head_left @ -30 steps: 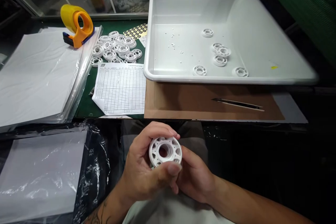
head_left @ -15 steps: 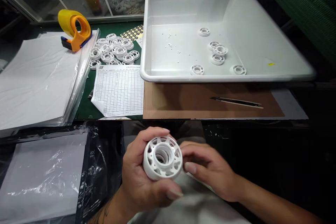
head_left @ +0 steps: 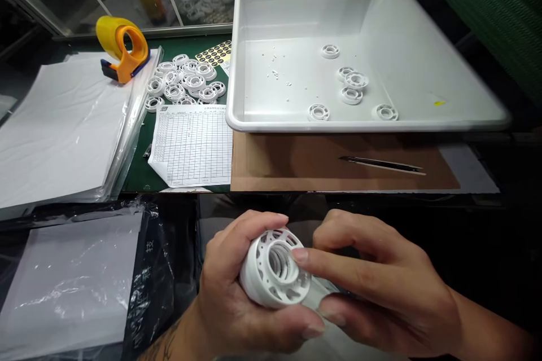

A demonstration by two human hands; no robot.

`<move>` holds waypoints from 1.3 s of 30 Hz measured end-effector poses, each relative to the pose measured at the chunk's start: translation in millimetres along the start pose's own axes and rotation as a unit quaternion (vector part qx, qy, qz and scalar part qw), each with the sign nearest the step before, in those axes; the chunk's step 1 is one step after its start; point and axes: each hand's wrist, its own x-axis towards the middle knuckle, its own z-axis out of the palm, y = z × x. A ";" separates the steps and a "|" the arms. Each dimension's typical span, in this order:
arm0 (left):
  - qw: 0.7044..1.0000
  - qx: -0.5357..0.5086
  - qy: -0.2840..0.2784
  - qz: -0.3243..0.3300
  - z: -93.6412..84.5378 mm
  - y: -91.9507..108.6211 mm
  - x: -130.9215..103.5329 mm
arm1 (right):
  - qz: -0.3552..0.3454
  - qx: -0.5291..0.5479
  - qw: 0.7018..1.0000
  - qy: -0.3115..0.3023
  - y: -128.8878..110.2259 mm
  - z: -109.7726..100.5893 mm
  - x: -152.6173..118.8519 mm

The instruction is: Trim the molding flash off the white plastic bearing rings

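My left hand (head_left: 237,287) is wrapped round a stack of white plastic rings (head_left: 277,268), its openwork face turned up toward the camera. The rings show one behind another through the central hole. My right hand (head_left: 381,282) is beside the stack on the right, its index fingertip touching the rim of the central hole. That hand's fingers are apart and it holds nothing visible. Several similar loose rings (head_left: 195,82) lie in a pile on the green table, and several more (head_left: 355,80) are in the white tray (head_left: 368,126).
Black tweezers (head_left: 381,165) lie on brown cardboard (head_left: 288,172) in front of the tray. A printed form (head_left: 195,146) is left of it. Farther left are plastic-wrapped white sheets (head_left: 63,124) with an orange tape dispenser (head_left: 131,59), and a black plastic bag (head_left: 156,276) below.
My right hand has come up and over the front of the stack, and its index finger now touches the top ring. The stack in my left hand has shifted slightly right and tilted.
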 end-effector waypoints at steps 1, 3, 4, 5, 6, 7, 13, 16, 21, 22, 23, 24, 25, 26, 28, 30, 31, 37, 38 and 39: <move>1.000 -0.003 0.001 0.003 -0.1 -0.9 0.0 | -0.001 0.004 1.000 -0.003 -0.8 0.3 -0.5; 1.000 0.001 -0.003 0.014 -0.1 -2.7 0.2 | 0.006 0.020 1.000 -0.013 -2.5 -0.9 -1.4; 1.000 0.012 -0.007 0.017 -0.3 -3.4 0.2 | 0.012 0.035 0.999 -0.020 -2.2 -2.3 -2.1; 0.999 0.029 -0.010 0.021 -0.7 -3.8 0.2 | 0.014 0.050 0.998 -0.022 -0.4 -4.6 -2.8; 0.998 0.050 -0.013 0.020 -1.3 -3.9 0.0 | 0.015 0.057 0.998 -0.021 3.6 -7.7 -3.8; 0.997 0.067 -0.013 0.018 -2.0 -3.9 -0.3 | 0.017 0.046 0.999 -0.019 10.2 -11.8 -5.1; 1.000 -0.001 -0.020 -0.018 -6.2 -3.5 -4.9 | 0.128 -0.392 0.902 -0.127 89.8 -44.2 -23.0; 0.993 -0.095 -0.012 -0.073 -6.4 -3.8 -7.2 | 0.161 -0.437 0.868 -0.174 121.0 -50.3 -36.3; 0.958 -0.246 -0.015 -0.149 -9.9 -6.3 -10.2 | 0.173 -0.444 0.865 -0.160 128.3 -53.4 -47.0; 0.952 -0.263 -0.015 -0.158 -11.2 -6.9 -10.7 | 0.178 -0.447 0.863 -0.154 126.8 -56.7 -47.8; 0.947 -0.275 -0.013 -0.165 -12.5 -7.3 -10.9 | 0.183 -0.449 0.862 -0.150 125.5 -61.2 -48.6; 0.943 -0.285 -0.008 -0.172 -13.6 -7.1 -10.6 | 0.189 -0.450 0.860 -0.150 124.8 -66.5 -49.6; 0.938 -0.295 -0.003 -0.182 -14.4 -6.3 -9.6 | 0.194 -0.450 0.858 -0.153 125.1 -72.2 -50.8; 0.932 -0.307 0.003 -0.192 -14.8 -4.8 -8.0 | 0.199 -0.450 0.856 -0.159 126.2 -77.8 -52.3; 0.917 -0.331 0.010 -0.220 -14.8 -0.4 -3.1 | 0.212 -0.448 0.852 -0.170 131.1 -86.9 -55.6; 0.904 -0.348 0.014 -0.248 -14.3 4.3 1.8 | 0.222 -0.436 0.853 -0.180 137.3 -92.0 -58.5; 0.899 -0.351 0.014 -0.260 -14.1 5.9 3.4 | 0.225 -0.426 0.857 -0.182 139.9 -93.0 -59.5; 0.921 -0.314 0.016 -0.232 -15.8 -3.2 -4.5 | 0.200 -0.325 0.913 -0.143 128.7 -79.3 -48.6; 0.931 -0.293 0.018 -0.218 -16.5 -5.4 -6.9 | 0.192 -0.303 0.925 -0.128 121.6 -74.1 -43.2; 0.941 -0.267 0.018 -0.208 -17.2 -6.7 -8.8 | 0.182 -0.279 0.936 -0.114 113.4 -68.3 -36.9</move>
